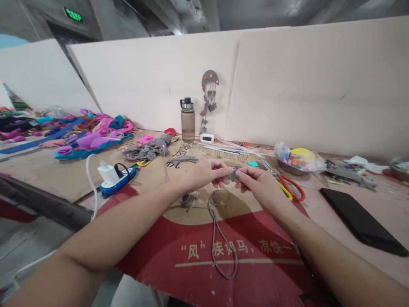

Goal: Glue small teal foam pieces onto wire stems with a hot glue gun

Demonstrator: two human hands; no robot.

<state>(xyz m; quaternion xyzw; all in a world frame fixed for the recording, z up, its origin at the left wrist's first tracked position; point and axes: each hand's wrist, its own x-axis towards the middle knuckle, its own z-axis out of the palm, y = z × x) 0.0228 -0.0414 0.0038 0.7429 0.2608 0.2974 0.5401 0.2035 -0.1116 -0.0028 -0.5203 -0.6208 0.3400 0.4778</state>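
Observation:
Between the fingertips of my left hand [211, 172] and my right hand [255, 179] is a small grey felt piece [233, 173], held above the cardboard. Both hands are closed in a pinch on it, and the fingers cover much of its outline. Beneath them a grey cord [237, 260] lies in a long loop across the red printed cardboard [153, 247]. A small round transparent dish [221, 198] sits under my hands, beside a little coil of grey cord [187, 199]. Past my left hand lies a curved grey felt cutout [185, 159].
Scissors [297, 189] with red and yellow handles lie right of my right hand, near a black phone [361, 219] and a metal bowl [289, 167]. A bottle [188, 123] stands at the back. Left are a blue power strip [117, 183] and grey felt pieces [145, 149].

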